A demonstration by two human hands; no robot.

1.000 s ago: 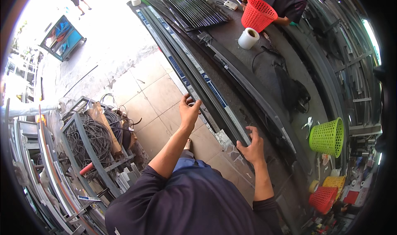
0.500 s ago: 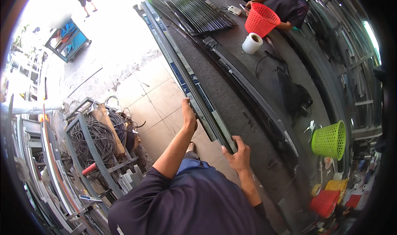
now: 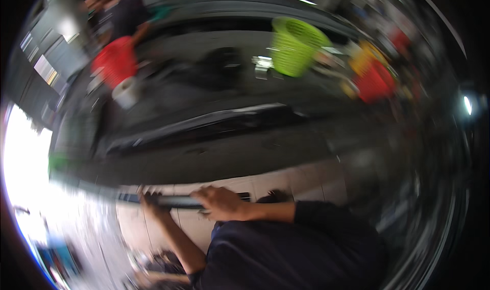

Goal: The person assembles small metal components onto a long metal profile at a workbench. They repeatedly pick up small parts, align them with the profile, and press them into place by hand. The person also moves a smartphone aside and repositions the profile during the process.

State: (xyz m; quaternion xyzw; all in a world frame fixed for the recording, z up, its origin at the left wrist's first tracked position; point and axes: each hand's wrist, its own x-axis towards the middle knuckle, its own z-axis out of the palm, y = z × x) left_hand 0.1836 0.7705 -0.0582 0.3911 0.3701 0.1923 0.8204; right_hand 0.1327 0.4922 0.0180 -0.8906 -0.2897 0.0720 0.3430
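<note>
I hold a bundle of long grey metal profiles (image 3: 178, 201) across the front of my body, beside the near edge of the workbench and above the tiled floor. My left hand (image 3: 154, 204) is wrapped round the bundle, its thumb and fingertips showing on top. Farther right, near the profiles' end, my right hand (image 3: 220, 202) grips from above with bent fingers. Motion smears the picture, and the bundle's left part fades into the glare. How many profiles there are cannot be made out.
On the dark workbench (image 3: 219, 165) lie more long dark profiles (image 3: 204, 124). Behind them are a red basket (image 3: 116, 60), a white roll (image 3: 125, 92) and a green basket (image 3: 296, 47). Another red basket (image 3: 375, 80) stands at right. A person (image 3: 125, 17) is across the bench.
My view has swung to the right, so the bench now runs across it. The profiles have come off the bench edge with my hands, and my right hand has shifted its grip onto their top.
</note>
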